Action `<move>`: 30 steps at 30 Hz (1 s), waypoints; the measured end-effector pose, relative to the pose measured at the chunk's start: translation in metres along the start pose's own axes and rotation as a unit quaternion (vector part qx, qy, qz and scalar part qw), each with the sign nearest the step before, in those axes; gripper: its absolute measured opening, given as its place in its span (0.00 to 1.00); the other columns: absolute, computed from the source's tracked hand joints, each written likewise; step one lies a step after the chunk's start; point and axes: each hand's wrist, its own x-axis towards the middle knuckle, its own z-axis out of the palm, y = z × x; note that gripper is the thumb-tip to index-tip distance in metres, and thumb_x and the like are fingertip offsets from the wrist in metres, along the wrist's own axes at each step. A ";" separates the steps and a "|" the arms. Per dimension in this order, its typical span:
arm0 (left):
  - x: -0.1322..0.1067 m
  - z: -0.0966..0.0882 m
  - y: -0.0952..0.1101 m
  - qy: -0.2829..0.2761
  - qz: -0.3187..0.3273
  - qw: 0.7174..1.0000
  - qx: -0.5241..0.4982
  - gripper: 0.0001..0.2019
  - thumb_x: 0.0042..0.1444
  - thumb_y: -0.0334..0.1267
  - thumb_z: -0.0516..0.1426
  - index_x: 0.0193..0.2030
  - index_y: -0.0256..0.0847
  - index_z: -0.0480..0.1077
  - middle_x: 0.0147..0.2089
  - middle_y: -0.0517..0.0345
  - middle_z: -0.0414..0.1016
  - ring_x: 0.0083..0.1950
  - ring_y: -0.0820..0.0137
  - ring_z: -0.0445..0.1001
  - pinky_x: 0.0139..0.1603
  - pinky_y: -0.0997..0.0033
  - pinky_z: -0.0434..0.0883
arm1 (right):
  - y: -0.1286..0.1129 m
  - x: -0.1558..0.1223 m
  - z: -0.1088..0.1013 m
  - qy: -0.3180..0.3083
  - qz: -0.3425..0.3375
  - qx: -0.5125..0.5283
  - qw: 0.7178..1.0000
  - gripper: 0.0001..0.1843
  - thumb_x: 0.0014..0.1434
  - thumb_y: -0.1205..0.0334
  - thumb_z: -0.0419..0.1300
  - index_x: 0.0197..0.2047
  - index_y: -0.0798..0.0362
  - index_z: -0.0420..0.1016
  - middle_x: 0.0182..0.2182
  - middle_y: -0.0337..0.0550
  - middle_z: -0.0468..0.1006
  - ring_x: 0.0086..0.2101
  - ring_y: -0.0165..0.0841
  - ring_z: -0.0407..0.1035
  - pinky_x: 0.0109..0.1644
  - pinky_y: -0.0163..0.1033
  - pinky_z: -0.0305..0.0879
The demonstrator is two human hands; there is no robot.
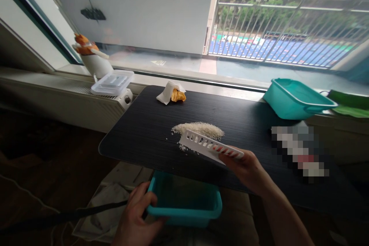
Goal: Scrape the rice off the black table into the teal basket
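so the whole thing here hangs on where the pile of white grains (201, 128) (looks like rice) sits: on the dark table (135, 127), just past the white slotted piece (207, 148) as seen from the person, so out ahead of both hands. the pile's long axis runs pretty much left to right, with the right end a touch nearer the person. the slotted piece slants more, its left end farther out and its right end closer in, so it lies along the near side of the pile at an angle. can't tell if its edge is actually pressed into the grains, though a few loose ones lie on the near side by its left end. right hand (246, 167) is the nearer one, thumb and fingers closed on the right end of that piece. left hand (141, 211) is lower and farther from the grains, half curled, fingers hooked over the left end of a teal bin (184, 212). that bin sits right by the table's near edge, mouth up, long side roughly left to right too, so the edge lies between grains and bin. too dark inside to say what's in it.
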 end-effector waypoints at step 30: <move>0.000 0.002 0.003 -0.005 -0.009 1.000 -0.003 0.08 0.43 0.35 0.64 0.25 0.43 0.67 0.48 0.55 0.75 0.47 0.62 0.75 0.45 0.69 0.73 | -0.007 -0.031 -0.012 -0.092 0.059 0.036 0.993 0.15 0.63 0.54 0.60 0.45 0.52 0.83 0.39 0.44 0.86 0.38 0.43 0.79 0.42 0.40 0.76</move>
